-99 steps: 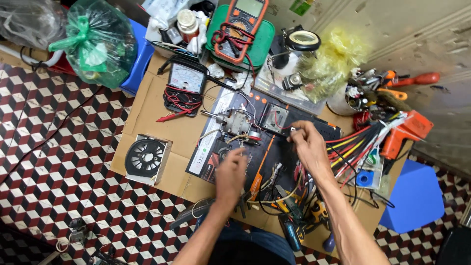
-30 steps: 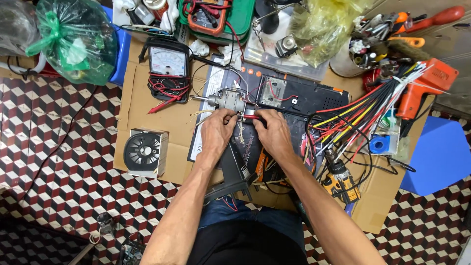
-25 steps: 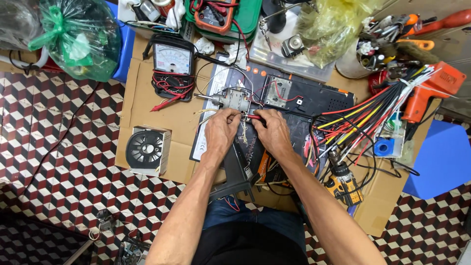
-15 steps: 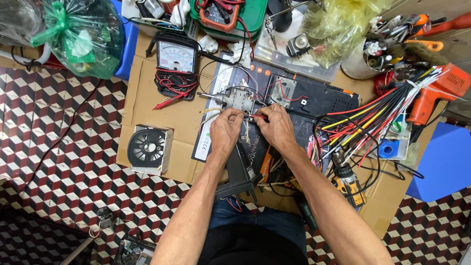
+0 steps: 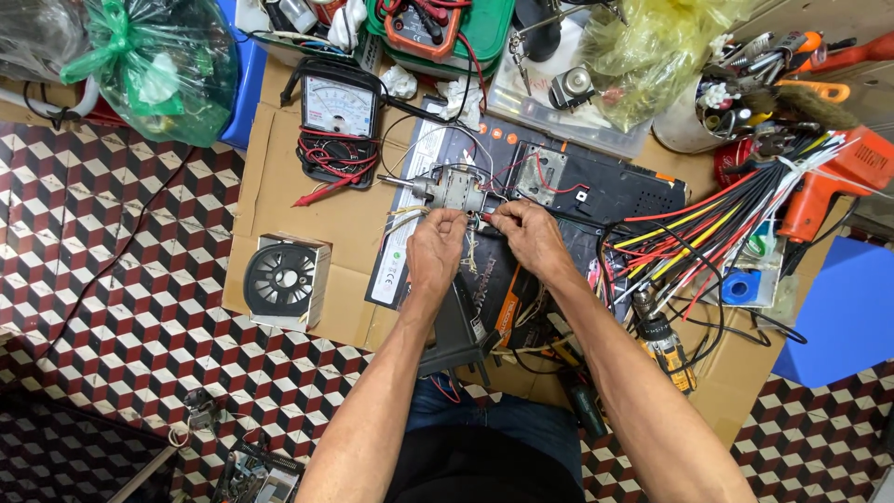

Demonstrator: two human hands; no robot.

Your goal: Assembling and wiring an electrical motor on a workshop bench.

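Both hands are working close together over the black mat (image 5: 596, 191), just below a small grey motor (image 5: 453, 189) with its shaft pointing left. The left hand (image 5: 435, 251) is curling its fingers inward, its fingertips pinching thin pale wires (image 5: 410, 214) that are trailing from the motor — a closed, fine grip. The right hand (image 5: 528, 235) is doing much the same, thumb and forefinger pressing together on a thin wire end beside the left fingertips; what exactly it is pinching is too small to tell. The motor is lying on the mat on the cardboard sheet (image 5: 289, 186), near the analog meter (image 5: 337, 107) and a small black fan (image 5: 282, 278) — a wire bundle (image 5: 708, 228) is spreading out to the right.
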